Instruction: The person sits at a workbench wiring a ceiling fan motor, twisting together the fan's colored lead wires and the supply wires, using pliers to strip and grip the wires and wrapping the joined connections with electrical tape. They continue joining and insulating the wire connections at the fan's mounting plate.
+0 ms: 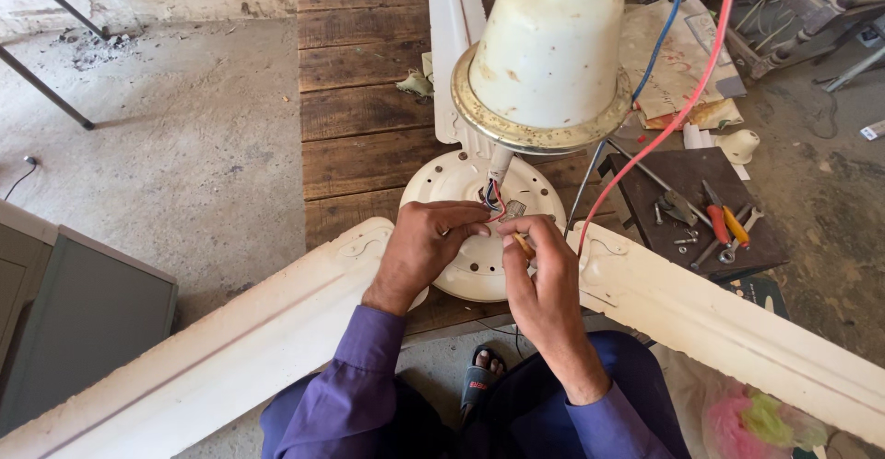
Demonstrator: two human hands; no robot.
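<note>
A white ceiling fan motor housing [466, 182] lies on a wooden plank table [364, 100], with long white blades [230, 348] stretching left, right and away. A cream bell-shaped canopy [551, 49] hangs on the rod above it. My left hand [422, 242] pinches the bundle of coloured wires [492, 198] at the rod's base. My right hand [544, 279] grips a thin tool with an orange-brown handle [523, 242], its tip at the same wires.
Red and blue cables [687, 100] run from top right down to the motor. A dark board [701, 205] at right carries screwdrivers, a spanner and screws. Papers lie behind it. A grey cabinet [74, 311] stands at left on the concrete floor.
</note>
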